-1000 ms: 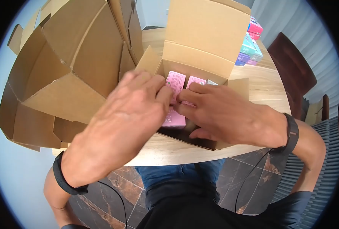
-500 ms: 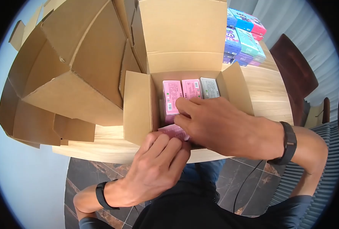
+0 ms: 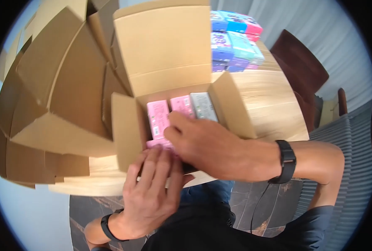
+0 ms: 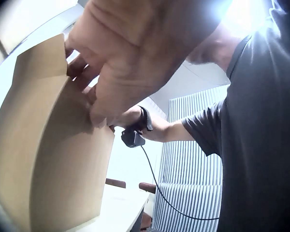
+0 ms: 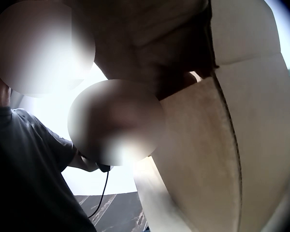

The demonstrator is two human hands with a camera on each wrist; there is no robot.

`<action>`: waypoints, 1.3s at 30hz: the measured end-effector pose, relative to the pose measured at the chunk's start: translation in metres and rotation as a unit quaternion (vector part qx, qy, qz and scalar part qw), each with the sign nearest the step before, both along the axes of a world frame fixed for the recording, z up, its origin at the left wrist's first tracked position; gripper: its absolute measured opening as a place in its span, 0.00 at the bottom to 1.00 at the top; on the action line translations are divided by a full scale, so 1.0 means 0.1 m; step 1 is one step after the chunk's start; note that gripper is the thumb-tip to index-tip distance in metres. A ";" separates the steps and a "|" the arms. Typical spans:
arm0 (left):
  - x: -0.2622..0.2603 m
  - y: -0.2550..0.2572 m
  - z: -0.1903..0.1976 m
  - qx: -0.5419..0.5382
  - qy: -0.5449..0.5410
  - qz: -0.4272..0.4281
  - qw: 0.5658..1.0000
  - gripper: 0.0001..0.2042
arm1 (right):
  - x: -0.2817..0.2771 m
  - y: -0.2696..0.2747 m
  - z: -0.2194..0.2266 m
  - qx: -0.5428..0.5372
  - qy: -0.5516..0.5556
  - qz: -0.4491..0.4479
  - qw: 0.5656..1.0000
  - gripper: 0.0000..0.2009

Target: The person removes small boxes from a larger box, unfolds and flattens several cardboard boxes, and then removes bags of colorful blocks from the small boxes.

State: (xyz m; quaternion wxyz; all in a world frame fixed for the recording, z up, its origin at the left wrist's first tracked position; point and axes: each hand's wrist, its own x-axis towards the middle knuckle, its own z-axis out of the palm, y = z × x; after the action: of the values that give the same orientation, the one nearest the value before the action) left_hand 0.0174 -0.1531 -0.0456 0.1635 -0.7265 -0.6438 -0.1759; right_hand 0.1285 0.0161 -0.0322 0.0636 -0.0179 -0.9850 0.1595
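An open cardboard carton (image 3: pixel 127 121) sits at the table's front edge in the head view. Inside it stand two upright pink boxes (image 3: pixel 157 119) and a grey box (image 3: pixel 203 106). Another pink box (image 3: pixel 161 143) lies lower, toward the carton's front wall. My right hand (image 3: pixel 207 146) reaches in from the right, curled fingers gripping this front pink box; its fingertips are partly hidden. My left hand (image 3: pixel 154 188) lies over the front wall with fairly straight fingers touching the same box. The left wrist view has the left hand (image 4: pixel 130 53) over the carton wall (image 4: pixel 70 159).
Large open cardboard boxes (image 3: pixel 73 83) crowd the left side. Behind the carton on the right is a stack of colourful boxes (image 3: pixel 236 42). A dark red chair (image 3: pixel 299 62) stands past the table's (image 3: pixel 274 100) right edge. The carton's lid and side flaps stick up and out.
The left hand came back from the carton's left side to its front wall. The right hand shifted left onto the front pink box. The whole scene slid left as the head turned.
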 end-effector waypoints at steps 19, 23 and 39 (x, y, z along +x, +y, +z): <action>-0.05 0.10 0.11 -0.058 -0.086 -0.019 0.994 0.21 | 1.14 0.55 -0.12 -0.064 0.436 -0.209 0.873 0.14; -0.12 0.25 0.41 -0.089 -0.047 -0.015 0.995 0.17 | 1.05 0.24 0.20 0.222 0.196 -0.030 0.955 0.26; -0.31 0.66 0.52 -0.327 -0.038 -0.075 0.941 0.23 | 0.95 -0.10 -1.00 -0.134 0.442 -0.214 0.861 0.23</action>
State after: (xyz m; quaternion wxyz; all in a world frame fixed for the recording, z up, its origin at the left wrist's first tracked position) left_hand -0.0139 -0.0868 0.0068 -0.1208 -0.7790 -0.6153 0.0053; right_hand 0.2240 0.0059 -0.1327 0.5215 -0.1639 -0.7946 0.2640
